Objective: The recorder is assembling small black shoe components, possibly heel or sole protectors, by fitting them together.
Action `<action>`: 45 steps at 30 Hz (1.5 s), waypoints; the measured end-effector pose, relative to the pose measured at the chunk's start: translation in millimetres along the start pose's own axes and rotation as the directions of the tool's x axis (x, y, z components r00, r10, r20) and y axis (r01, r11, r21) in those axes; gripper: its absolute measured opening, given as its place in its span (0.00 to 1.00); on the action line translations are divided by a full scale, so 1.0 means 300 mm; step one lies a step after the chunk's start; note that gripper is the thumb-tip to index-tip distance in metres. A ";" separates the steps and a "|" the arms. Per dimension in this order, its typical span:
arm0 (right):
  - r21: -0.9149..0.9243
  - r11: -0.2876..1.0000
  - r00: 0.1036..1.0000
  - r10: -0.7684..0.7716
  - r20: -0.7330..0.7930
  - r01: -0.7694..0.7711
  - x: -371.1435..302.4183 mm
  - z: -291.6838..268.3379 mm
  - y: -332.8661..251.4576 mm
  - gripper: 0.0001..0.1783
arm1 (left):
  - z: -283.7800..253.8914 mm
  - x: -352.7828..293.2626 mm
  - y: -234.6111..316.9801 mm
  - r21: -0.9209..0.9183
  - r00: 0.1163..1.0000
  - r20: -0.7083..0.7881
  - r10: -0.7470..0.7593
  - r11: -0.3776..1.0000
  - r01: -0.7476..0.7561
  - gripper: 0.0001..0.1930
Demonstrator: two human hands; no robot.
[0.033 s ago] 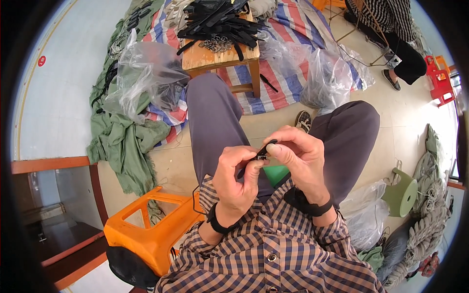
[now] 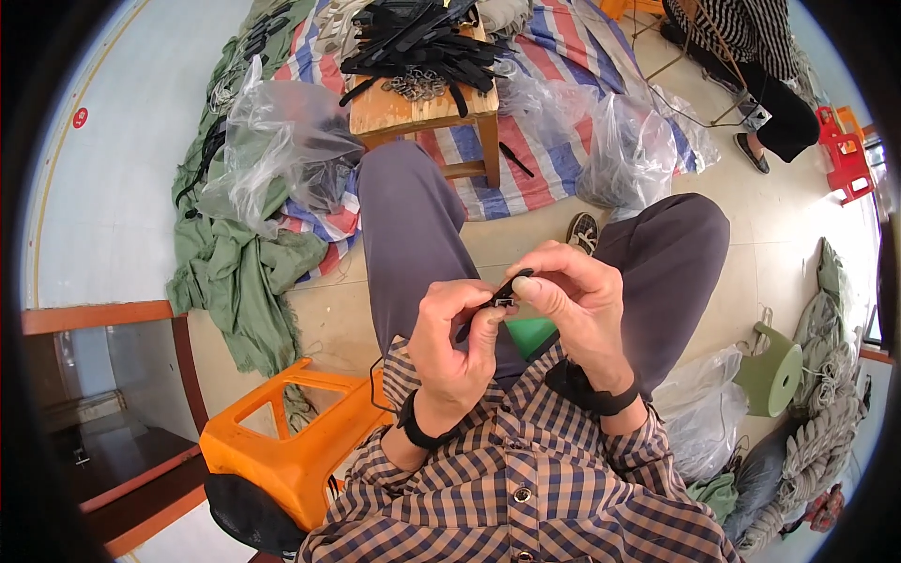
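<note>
Pinching from the left, the left hand (image 2: 455,342) had thumb & fingers closed on one end of a small black strap piece (image 2: 502,291), prob. to steady it. Right hand (image 2: 577,300) gripped the other end, fingertips shut tight, so the piece sat between both grips over the lap. Beyond the grip: wooden stool (image 2: 422,108) w/ more black straps (image 2: 422,38).

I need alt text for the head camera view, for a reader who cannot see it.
Both hands, left hand and right hand, pinch a small black strap piece above the person's lap. Ahead, a wooden stool holds a pile of black straps; an orange plastic stool stands at the left.
</note>
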State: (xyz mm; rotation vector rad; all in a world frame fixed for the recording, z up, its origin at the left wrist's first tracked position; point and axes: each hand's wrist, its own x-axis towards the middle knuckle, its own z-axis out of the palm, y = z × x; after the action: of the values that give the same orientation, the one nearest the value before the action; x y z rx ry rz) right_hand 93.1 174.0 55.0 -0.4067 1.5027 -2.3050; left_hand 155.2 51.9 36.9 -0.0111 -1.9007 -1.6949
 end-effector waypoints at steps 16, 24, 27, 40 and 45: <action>-0.305 0.908 0.958 -0.268 0.103 0.287 -0.008 -0.019 0.015 0.07 | -0.028 0.002 -0.004 0.179 0.983 0.056 0.177 0.966 -0.184 0.11; 0.080 0.995 0.998 0.059 -0.007 -0.058 -0.006 -0.007 0.010 0.08 | -0.026 0.017 0.009 0.177 0.990 0.110 0.084 0.979 -0.103 0.07; 0.089 0.995 0.998 0.056 -0.007 -0.055 -0.001 -0.009 0.016 0.08 | -0.027 0.023 0.008 0.174 0.987 0.125 0.100 0.977 -0.121 0.05; 0.102 0.991 0.985 0.100 -0.139 -0.086 -0.003 -0.005 0.018 0.07 | -0.030 -0.001 -0.018 -0.039 0.969 0.227 -0.099 0.993 0.110 0.05; 0.402 0.893 0.965 0.252 -0.076 -0.202 0.001 -0.016 0.065 0.07 | -0.035 -0.012 -0.037 0.175 0.952 0.281 0.121 0.969 -0.175 0.05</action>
State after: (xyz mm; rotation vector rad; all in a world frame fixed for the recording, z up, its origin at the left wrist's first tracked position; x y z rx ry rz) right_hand 93.6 170.5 35.2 0.0263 1.0307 -2.3936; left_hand 158.3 41.7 25.5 -0.3140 -2.2008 -1.4559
